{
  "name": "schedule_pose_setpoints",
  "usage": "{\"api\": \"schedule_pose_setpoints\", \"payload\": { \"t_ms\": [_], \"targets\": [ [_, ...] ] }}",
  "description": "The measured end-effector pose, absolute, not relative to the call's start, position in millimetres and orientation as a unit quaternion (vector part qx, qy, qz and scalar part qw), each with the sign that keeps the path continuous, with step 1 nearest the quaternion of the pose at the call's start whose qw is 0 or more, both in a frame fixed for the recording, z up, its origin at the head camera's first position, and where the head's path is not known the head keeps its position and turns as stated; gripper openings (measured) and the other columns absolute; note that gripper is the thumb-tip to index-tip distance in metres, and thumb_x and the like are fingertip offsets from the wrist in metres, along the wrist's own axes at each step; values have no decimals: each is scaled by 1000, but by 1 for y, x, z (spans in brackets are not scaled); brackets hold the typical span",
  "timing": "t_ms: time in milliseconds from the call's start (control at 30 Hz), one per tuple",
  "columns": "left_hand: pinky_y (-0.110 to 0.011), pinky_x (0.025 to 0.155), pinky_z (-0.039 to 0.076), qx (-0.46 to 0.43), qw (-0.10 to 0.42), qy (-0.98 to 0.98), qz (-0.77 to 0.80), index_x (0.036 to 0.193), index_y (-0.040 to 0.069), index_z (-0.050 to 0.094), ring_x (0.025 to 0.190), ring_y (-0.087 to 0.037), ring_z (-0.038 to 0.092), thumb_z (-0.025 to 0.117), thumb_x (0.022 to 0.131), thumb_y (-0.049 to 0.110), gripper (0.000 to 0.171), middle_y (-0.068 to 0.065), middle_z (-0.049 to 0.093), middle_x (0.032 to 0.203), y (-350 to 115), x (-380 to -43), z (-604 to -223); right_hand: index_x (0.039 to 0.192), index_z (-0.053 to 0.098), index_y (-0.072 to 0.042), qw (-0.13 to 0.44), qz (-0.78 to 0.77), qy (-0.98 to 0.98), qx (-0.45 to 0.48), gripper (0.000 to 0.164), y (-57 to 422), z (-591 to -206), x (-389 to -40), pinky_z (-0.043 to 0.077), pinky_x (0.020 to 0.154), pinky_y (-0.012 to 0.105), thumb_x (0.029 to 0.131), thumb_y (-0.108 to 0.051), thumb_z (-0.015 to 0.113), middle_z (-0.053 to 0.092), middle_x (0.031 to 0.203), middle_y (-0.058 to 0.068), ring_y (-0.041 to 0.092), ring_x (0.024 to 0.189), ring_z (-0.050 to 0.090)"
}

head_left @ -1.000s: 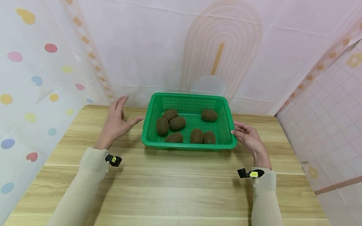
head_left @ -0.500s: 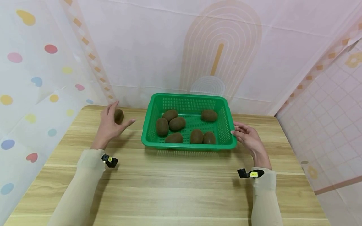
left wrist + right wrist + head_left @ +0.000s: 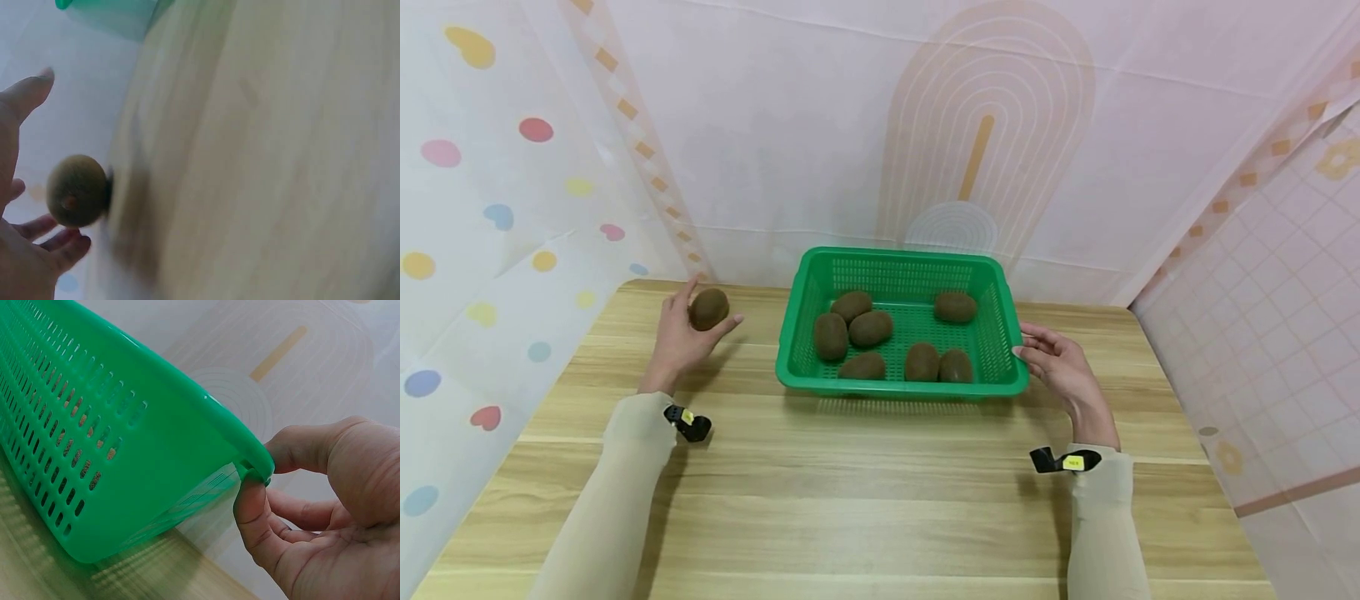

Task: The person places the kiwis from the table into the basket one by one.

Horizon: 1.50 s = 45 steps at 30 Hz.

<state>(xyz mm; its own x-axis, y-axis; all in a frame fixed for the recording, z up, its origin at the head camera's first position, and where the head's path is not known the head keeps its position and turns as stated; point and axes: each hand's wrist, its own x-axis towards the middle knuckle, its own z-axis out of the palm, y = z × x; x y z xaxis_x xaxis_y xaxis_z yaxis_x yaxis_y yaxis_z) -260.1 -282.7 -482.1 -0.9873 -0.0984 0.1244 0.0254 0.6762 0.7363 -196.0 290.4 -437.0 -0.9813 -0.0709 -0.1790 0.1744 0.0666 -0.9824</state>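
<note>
A brown kiwi lies on the table at the back left, between the spread thumb and fingers of my left hand. In the left wrist view the fingers lie right at one side of the kiwi, and the thumb stands well apart from it. A green plastic basket with several kiwis stands at the back middle. My right hand pinches the basket's rim at its right end. Up close in the right wrist view, thumb and index finger meet on that rim.
The wooden table reaches back to a patterned wall cloth, close behind the basket. More printed cloth hangs along the left and right sides. Black straps with yellow labels sit at both wrists.
My left hand has moved left and away from the basket. The kiwi, hidden behind that hand at first, now shows between its fingers and thumb. The right hand and basket stay put.
</note>
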Motion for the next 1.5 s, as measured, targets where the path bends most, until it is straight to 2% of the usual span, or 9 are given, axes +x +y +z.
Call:
{"api": "schedule_pose_setpoints", "payload": {
  "t_ms": [233, 400, 533, 1100, 1500],
  "targets": [
    [-70, 105, 44, 16, 93, -905, -415, 165, 9, 18, 136, -56, 42, 74, 94, 45, 97, -34, 31, 157, -294, -268, -494, 155, 37, 5, 90, -685, 722, 33, 58, 290, -437, -197, 58, 85, 15, 102, -3, 60, 61, 111, -4, 2, 98, 64],
    [-66, 103, 47, 25, 105, -901, -420, 158, 3, 36, 129, -52, 50, 74, 96, 29, 77, -34, 44, 150, -296, -273, -497, 155, 38, 4, 91, -684, 723, 34, 58, 290, -437, -197, 58, 85, 15, 102, -4, 61, 61, 112, -4, 2, 99, 64],
    [-63, 104, 48, 42, 106, -899, -424, 154, 3, 43, 128, -50, 52, 74, 96, 23, 69, -32, 48, 147, -295, -273, -496, 155, 38, 3, 92, -682, 724, 36, 58, 290, -437, -196, 57, 85, 15, 102, -4, 61, 61, 113, -4, 1, 99, 64],
    [-61, 105, 48, 39, 112, -893, -434, 152, 4, 46, 128, -48, 52, 71, 97, 17, 62, -31, 49, 147, -290, -268, -496, 155, 38, 3, 93, -682, 724, 36, 59, 289, -437, -196, 57, 85, 15, 102, -4, 61, 62, 113, -5, 1, 100, 64],
    [-60, 103, 51, 23, 123, -890, -438, 150, 1, 49, 123, -49, 57, 73, 96, 16, 61, -32, 53, 143, -276, -260, -491, 155, 37, 4, 92, -687, 720, 31, 58, 290, -438, -196, 57, 85, 15, 102, -3, 61, 61, 112, -4, 2, 100, 64]
  ]
}}
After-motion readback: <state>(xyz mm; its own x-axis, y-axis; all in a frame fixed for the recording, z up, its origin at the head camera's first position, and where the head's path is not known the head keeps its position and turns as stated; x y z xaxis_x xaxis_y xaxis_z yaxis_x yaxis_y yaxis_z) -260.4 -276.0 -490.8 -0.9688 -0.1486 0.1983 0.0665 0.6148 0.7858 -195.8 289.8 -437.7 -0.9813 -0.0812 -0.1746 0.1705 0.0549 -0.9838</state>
